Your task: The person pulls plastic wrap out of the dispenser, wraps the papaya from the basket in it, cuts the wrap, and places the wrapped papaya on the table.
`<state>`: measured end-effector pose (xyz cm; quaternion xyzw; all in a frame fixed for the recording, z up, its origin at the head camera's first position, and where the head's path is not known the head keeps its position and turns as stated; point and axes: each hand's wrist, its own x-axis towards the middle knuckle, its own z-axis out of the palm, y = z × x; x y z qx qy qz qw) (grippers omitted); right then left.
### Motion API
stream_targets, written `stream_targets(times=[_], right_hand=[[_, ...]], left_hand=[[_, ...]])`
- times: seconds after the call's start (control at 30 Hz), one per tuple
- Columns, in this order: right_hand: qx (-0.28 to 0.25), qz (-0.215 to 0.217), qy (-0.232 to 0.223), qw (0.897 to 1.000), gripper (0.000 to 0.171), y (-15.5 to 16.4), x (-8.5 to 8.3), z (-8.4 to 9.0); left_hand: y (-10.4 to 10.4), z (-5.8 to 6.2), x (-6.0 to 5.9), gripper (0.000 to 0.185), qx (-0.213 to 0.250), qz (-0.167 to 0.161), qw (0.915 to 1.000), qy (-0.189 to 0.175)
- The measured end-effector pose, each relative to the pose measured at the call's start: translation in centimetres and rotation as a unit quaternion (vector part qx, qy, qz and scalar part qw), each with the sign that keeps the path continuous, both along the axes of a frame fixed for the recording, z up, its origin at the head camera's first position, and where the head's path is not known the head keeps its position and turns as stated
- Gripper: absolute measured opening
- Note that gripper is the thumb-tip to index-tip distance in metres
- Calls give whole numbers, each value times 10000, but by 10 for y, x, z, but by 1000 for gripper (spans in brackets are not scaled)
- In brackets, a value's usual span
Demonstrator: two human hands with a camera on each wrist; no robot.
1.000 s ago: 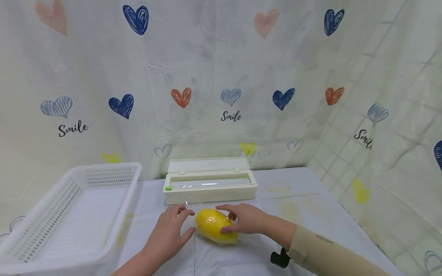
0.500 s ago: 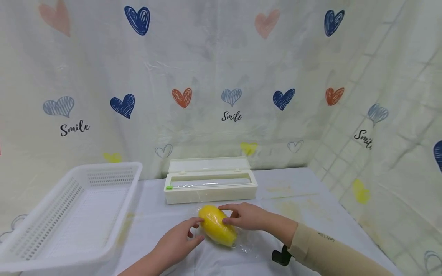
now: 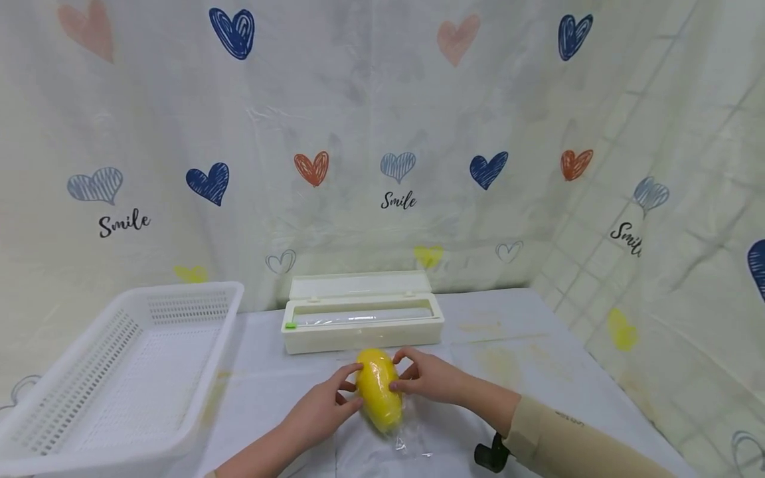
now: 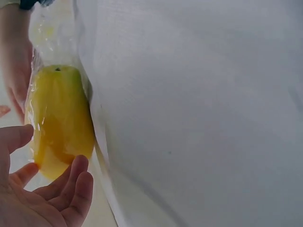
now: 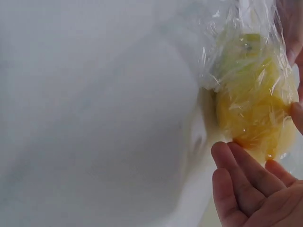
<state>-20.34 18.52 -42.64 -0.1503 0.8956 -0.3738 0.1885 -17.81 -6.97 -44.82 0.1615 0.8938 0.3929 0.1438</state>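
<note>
Fingers of both hands curl round the yellow mango (image 3: 378, 388) from opposite sides in the head view: left hand (image 3: 323, 411) on its left flank, right hand (image 3: 427, 378) on its right. The fruit lies on the white tablecloth (image 3: 538, 372), just in front of the cling-film dispenser (image 3: 362, 320), with loose film (image 3: 409, 443) trailing toward the person. A white basket (image 3: 119, 372) stands well apart to the left.

Left wrist view: fingertips (image 4: 75, 182) cup the mango's lower end.

Right wrist view: film (image 5: 246, 52) sits wrinkled over the fruit; fingers (image 5: 241, 182) rest below it.

Risk, as judged: the slack tail may bunch or cling to itself, and the slick skin could slip. Open cloth lies to the right; the dispenser bounds the far side.
</note>
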Motion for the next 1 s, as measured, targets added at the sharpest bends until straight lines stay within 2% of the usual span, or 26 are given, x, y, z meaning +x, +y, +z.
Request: stream_targets(times=[0.2,0.43,0.7,0.83,0.9,1.0], right_hand=[[-497,-17,-313,9983,50,-4,13,-7],[-587,-47,-409,9974,50,-8,19,-10],[-351,-308,-411,9981,51,-2,19,-11],[-341,-299,-233,9987,48,3,22,-10],[-331,-190,-47,9993,46,6,24,-10],[-243,83,340,9991,40,11,27,-9]], left_hand=[[-4,3,-1,62,-113,-256,9995,143],[-10,7,-1,62,-281,-486,9979,311],[-10,7,3,73,-510,-259,9978,326],[-12,6,11,61,-863,-375,9903,1024],[-12,6,15,51,-977,-623,9823,1470],[-12,7,22,36,-997,-1231,9638,2147]])
